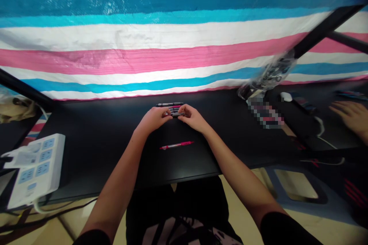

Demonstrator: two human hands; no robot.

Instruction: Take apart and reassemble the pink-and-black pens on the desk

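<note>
Several pens lie side by side in a row on the black table. My left hand is curled round their left ends, thumb and fingers closed on the nearest grey pen. On the other side, my right hand pinches that pen's right end. Both hands partly cover the row. At the back of it, a dark pen with a clear barrel shows beyond my fingers. Nearer to me, a pink pen lies apart, slightly tilted, touched by neither hand.
A white power strip with plugs sits at the left edge. Striped plastic sheeting hangs behind the table. To the right are a clear plastic bag, a white mouse and another person's hand.
</note>
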